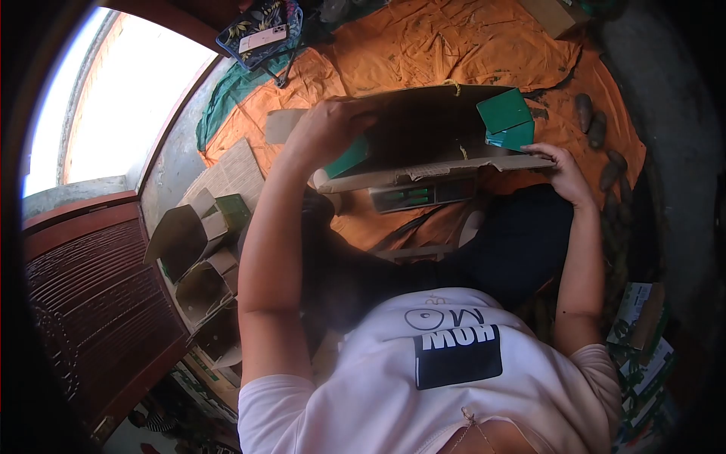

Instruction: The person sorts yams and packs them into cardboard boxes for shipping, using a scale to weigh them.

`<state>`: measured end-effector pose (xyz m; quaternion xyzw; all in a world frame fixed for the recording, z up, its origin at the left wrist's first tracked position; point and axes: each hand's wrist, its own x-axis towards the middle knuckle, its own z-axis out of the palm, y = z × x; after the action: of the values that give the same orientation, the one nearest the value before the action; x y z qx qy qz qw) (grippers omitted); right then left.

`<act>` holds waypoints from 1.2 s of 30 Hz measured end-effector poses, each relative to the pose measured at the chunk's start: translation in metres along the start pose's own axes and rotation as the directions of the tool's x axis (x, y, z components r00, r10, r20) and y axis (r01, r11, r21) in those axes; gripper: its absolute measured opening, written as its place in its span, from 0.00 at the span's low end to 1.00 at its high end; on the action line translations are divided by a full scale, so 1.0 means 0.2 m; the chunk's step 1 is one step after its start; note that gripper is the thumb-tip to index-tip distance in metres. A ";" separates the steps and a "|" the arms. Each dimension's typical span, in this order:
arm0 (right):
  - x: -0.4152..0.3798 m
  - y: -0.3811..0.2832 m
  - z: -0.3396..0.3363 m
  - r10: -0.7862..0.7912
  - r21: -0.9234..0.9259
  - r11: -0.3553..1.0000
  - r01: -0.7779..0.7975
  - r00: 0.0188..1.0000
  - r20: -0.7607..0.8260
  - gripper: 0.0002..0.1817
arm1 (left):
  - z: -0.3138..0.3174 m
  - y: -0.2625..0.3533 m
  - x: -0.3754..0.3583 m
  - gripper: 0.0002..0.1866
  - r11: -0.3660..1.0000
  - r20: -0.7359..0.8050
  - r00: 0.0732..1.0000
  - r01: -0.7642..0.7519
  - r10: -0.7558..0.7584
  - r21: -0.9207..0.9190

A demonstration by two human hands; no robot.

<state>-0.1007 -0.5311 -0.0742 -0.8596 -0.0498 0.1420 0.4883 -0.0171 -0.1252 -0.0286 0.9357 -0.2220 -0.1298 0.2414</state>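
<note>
A long open cardboard box (423, 121) with a dark inside and green end flaps stands in front of the person, on or just beyond a scale (416, 195) with a green-lit display. At the box's left end, my left hand (336, 125) is closed on the upper edge. On the right, my right hand (556, 160) has its fingers at the near edge beside a green flap (504, 112). Yellow cord shows at the middle of the far and near edges.
An orange tarp (423, 45) covers the floor. Long brown tubers (596, 130) lie at the right. Open boxes (200, 291) stand at the left, stacked cartons (639, 340) at the lower right. A phone (262, 38) rests on a dark patterned bag at the top.
</note>
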 end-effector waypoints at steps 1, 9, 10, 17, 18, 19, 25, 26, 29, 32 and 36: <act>0.01 0.02 -0.02 0.061 -0.008 0.998 -0.061 0.998 -0.007 0.20 | 0.02 0.00 0.00 0.15 0.999 0.004 0.999 -0.033 0.033 0.000; 0.06 0.01 -0.06 0.176 0.102 0.984 -0.148 0.904 -0.391 0.17 | -0.10 0.03 -0.08 0.11 0.991 -0.008 0.992 0.129 -0.129 0.023; 0.07 0.05 -0.07 0.162 0.160 0.982 -0.103 0.893 -0.419 0.17 | -0.15 0.02 -0.11 0.13 0.983 0.014 0.983 0.185 -0.185 0.003; 0.13 0.07 -0.11 0.169 0.418 0.890 0.180 0.723 -0.670 0.17 | -0.18 -0.28 -0.29 0.07 0.874 0.314 0.886 0.176 -0.341 0.453; 0.14 0.04 -0.11 0.207 0.501 0.825 0.262 0.685 -0.699 0.15 | -0.13 -0.34 -0.31 0.08 0.899 0.376 0.865 0.170 -0.332 0.403; 0.14 0.02 -0.12 0.205 0.540 0.782 0.312 0.689 -0.695 0.14 | -0.10 -0.36 -0.33 0.09 0.921 0.436 0.842 0.169 -0.320 0.350; 0.07 -0.33 -0.09 -0.009 0.800 0.324 0.505 0.847 -0.531 0.14 | -0.39 -0.39 -0.29 0.09 0.987 0.428 0.903 -0.037 -0.033 0.155; 0.06 -0.41 -0.07 -0.057 0.813 0.303 0.497 0.861 -0.506 0.17 | -0.48 -0.32 -0.29 0.10 0.977 0.279 0.944 0.201 -0.176 -0.065; 0.09 -0.61 0.02 -0.163 0.858 0.250 0.449 0.893 -0.420 0.21 | -0.70 -0.29 -0.21 0.15 0.981 -0.069 0.995 0.055 -0.069 -0.187; 0.11 -0.75 0.12 -0.196 0.843 0.319 0.434 0.900 -0.389 0.23 | -0.89 -0.27 -0.13 0.23 0.922 -0.195 0.981 -0.067 -0.009 -0.381; 0.13 -0.94 0.27 -0.381 0.858 0.330 0.395 0.887 -0.261 0.25 | -1.06 -0.46 0.01 0.25 0.475 -0.280 0.960 -0.260 0.030 -0.841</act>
<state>-0.0819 -0.3826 0.0551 -0.4323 -0.1670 0.0205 0.8859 0.0914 0.0299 0.1035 0.6703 -0.1759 -0.0957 0.7146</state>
